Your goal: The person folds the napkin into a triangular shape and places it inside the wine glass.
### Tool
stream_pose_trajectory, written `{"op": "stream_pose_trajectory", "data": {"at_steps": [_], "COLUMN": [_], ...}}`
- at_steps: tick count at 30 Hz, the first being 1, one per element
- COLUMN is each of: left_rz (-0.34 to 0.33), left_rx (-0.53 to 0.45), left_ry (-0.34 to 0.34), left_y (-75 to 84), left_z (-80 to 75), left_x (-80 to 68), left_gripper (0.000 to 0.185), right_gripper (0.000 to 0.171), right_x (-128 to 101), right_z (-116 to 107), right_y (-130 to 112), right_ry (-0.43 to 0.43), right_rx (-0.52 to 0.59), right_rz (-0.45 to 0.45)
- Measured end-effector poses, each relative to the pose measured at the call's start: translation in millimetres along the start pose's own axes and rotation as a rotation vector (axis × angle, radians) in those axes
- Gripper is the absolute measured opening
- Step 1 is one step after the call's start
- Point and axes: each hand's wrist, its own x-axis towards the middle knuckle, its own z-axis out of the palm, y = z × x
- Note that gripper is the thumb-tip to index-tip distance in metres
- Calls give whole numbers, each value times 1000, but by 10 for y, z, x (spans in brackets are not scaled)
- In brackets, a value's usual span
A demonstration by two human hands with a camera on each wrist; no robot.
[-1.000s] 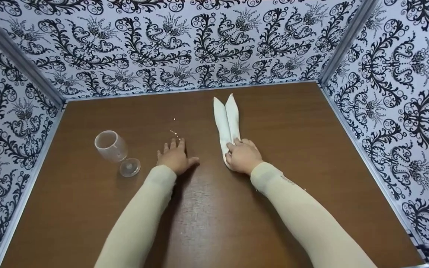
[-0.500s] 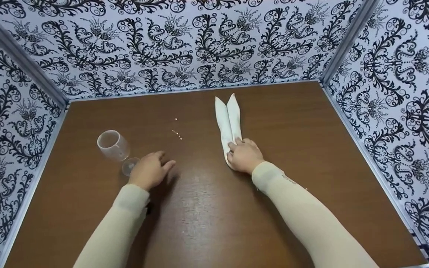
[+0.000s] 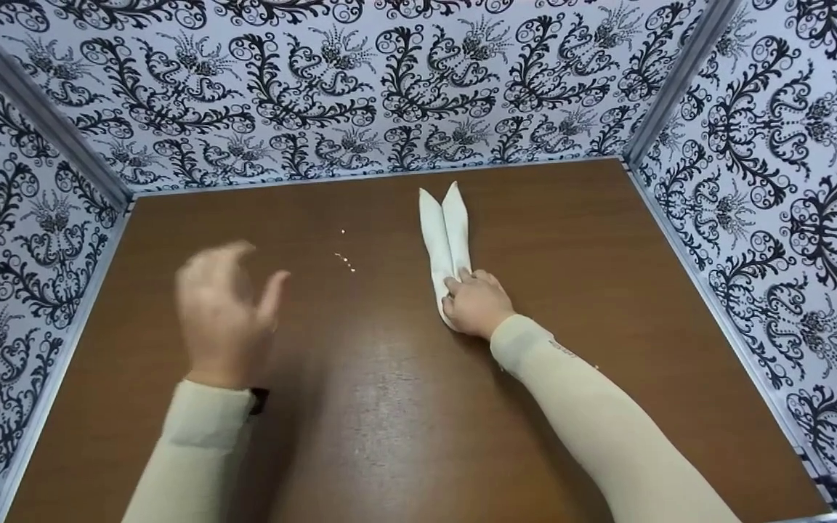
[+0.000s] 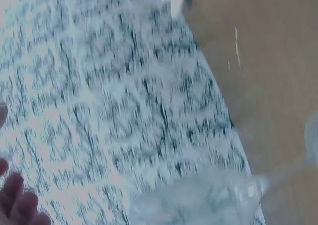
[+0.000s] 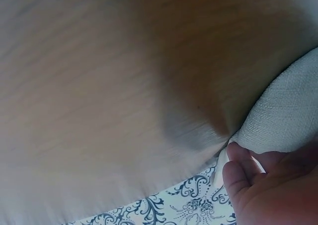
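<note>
A white folded napkin (image 3: 447, 225) lies on the brown table (image 3: 578, 240), its two pointed ends toward the back wall. My right hand (image 3: 471, 301) covers its near end with curled fingers gripping the cloth. In the right wrist view, a fingertip (image 5: 237, 175) sits against the napkin (image 5: 288, 120) fold. My left hand (image 3: 224, 312) hovers blurred above the table's left side, fingers spread and holding nothing. It hides the clear wine glass in the head view. The left wrist view shows the glass (image 4: 198, 202) blurred below the hand, with its stem (image 4: 283, 175) to the right.
Patterned black-and-white walls (image 3: 389, 87) close the table in at the back, left and right. A few small light specks (image 3: 346, 258) lie on the table between the hands.
My left hand slid left from the table's middle to the glass, then rose above it, covering it in the head view. The right hand and napkin stayed put.
</note>
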Motion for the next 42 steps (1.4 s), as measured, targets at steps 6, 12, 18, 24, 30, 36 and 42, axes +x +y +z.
{"op": "stream_pose_trajectory", "data": {"at_steps": [6, 12, 18, 24, 30, 36, 42], "left_rz": [-350, -541, -625, -670, -697, -721, -731], "left_rx": [42, -29, -88, -119, -133, -148, -150], "left_ry": [16, -72, -125, -195, -211, -221, -218], "left_y": [-379, -640, -702, -745, -809, -835, -828], "left_z": [-74, 23, 112, 161, 207, 233, 253], "left_x": [42, -53, -133, -195, -254, -270, -264], "left_gripper": [102, 123, 126, 115, 103, 99, 97], "right_gripper": [52, 53, 53, 52, 52, 51, 50], "right_x": [-5, 2, 11, 6, 6, 4, -2], "right_z": [-10, -21, -15, -5, 9, 26, 41], "right_y": [-6, -22, -15, -10, -10, 0, 6], "right_ry": [-2, -15, -8, 14, 21, 37, 55], "right_rx": [-1, -11, -18, 1, -8, -6, -22], "right_rz": [3, -6, -8, -1, -9, -16, -34]}}
